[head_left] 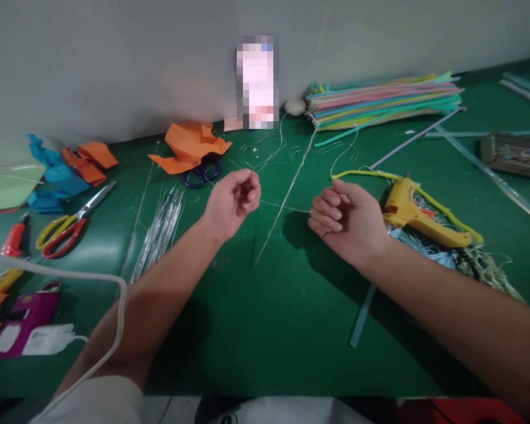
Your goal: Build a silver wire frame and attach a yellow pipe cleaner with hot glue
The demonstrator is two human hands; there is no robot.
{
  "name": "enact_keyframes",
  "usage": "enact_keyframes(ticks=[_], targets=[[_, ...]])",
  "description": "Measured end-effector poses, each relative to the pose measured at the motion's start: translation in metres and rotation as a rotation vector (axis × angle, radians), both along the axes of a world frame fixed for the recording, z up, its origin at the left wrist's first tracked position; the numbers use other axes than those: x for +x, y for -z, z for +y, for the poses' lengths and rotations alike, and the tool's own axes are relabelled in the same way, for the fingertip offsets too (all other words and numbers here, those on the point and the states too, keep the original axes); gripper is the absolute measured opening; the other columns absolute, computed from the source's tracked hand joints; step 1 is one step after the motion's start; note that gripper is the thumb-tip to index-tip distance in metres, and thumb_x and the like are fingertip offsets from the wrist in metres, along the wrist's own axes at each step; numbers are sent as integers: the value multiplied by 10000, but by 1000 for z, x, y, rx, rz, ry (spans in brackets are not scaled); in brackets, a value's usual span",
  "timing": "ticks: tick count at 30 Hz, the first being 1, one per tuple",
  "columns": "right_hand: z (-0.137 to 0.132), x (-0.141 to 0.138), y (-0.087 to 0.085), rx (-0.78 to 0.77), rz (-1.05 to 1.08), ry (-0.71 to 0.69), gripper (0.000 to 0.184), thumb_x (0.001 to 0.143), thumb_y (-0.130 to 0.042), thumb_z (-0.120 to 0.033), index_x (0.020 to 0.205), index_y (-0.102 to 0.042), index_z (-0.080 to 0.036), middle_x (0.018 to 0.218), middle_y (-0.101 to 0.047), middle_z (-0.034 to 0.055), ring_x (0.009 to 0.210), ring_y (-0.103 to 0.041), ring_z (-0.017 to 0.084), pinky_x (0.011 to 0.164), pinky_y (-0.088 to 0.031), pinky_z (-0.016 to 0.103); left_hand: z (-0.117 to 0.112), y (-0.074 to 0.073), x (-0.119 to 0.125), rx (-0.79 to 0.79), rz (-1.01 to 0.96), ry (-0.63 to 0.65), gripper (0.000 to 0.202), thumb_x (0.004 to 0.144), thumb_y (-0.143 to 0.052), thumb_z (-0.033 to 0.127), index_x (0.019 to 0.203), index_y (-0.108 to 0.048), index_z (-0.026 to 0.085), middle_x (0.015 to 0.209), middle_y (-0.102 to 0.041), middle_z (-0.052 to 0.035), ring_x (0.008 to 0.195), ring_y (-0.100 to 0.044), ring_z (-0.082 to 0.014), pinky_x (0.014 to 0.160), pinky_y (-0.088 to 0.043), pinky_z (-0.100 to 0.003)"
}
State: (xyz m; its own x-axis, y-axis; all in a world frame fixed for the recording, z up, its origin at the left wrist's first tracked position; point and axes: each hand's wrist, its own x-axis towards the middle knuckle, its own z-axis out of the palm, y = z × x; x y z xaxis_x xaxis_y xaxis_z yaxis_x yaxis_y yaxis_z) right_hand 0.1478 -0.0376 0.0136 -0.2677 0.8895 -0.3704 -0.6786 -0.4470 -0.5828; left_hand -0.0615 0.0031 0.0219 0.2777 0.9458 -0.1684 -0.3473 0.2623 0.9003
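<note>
My left hand (235, 199) hovers over the green table (256, 318) with its fingers curled, pinching one end of a thin pale wire (282, 206). The wire runs rightward to my right hand (347, 219), whose fingers are closed into a loose fist. That hand also grips the end of a yellow strip (424, 193), which arcs away over a yellow glue gun (417, 217) lying just right of it. A long thin stick (287, 197) lies on the table between the two hands.
A stack of coloured straws (384, 97) lies at the back right. Crumpled orange paper (189, 146) covers blue scissors (201, 174). Yellow-and-red scissors (73, 224), blue and orange scraps (66, 168), a wire bundle (161, 229), a white cable (92, 277) and a purple packet (24, 324) sit at the left.
</note>
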Motion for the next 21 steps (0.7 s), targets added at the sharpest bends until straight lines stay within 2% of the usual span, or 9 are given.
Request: enact_keyframes(ticks=[4,11,21], targets=[[0,-1,-1,-24,5,13,350,925,-471,-312,614,-346,-212,496,-285,-52,438,-149,86,444,-233,253,0,1,0,8,-31,7,354,940,-412,214,631,-575,159,519,-426,27,434,-368,-55,430,-302,-184],[0,-2,-1,-4,-15,9,366,906,-489,-324,582,-372,-202,505,-245,-62,427,-141,72,436,-228,237,0,2,0,26,-23,-22,359,948,-396,195,634,-565,151,516,-438,28,429,-370,-54,431,-284,-184],[1,-1,3,103,-95,-34,370,897,-508,-353,593,-353,-210,537,-206,-68,431,-145,75,444,-237,243,0,2,2,25,26,-26,338,941,-402,215,640,-546,162,529,-427,33,438,-359,-54,441,-287,-179]])
